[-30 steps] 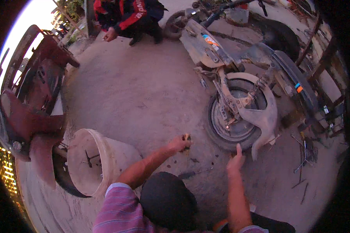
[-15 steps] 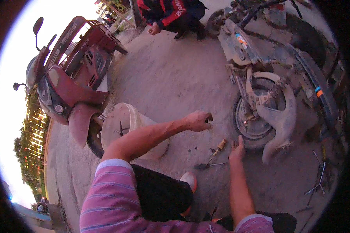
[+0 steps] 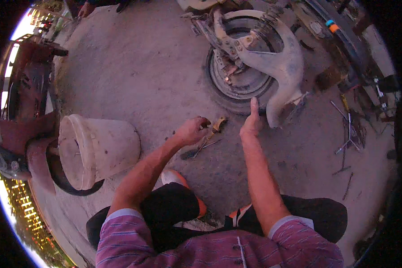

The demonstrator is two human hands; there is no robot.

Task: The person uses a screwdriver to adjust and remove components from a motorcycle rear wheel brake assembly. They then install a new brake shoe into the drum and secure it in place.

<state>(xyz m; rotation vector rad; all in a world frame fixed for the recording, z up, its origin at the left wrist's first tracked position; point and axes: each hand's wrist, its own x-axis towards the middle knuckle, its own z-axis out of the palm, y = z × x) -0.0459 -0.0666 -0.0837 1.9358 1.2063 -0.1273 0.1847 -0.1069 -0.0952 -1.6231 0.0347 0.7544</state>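
Note:
In front of me, my left hand (image 3: pixel 193 131) hangs over the ground with its fingers curled in. Whether something small is in them I cannot make out. Beside it lies a yellow-handled tool (image 3: pixel 218 125), like a screwdriver, with a dark piece at its lower end. My right hand (image 3: pixel 250 123) has its fingers stretched toward the lower edge of a dusty wheel (image 3: pixel 236 105). Contact with the tyre is unclear. Over the wheel's right side curves a dirty mudguard (image 3: pixel 288 58), part of a motorbike.
A whitish bucket (image 3: pixel 114 143) stands at the left, beside a red three-wheeled vehicle (image 3: pixel 29 89). On the right lie a Y-shaped socket wrench (image 3: pixel 349 129) and a thin T-shaped tool (image 3: pixel 342 167). Another person's hand (image 3: pixel 85 9) shows at the upper left.
My view has tilted down and turned right, so the wheel and bucket sit further left. My left hand has come lower, nearer the yellow-handled tool. My right hand's fingers point more upright at the tyre.

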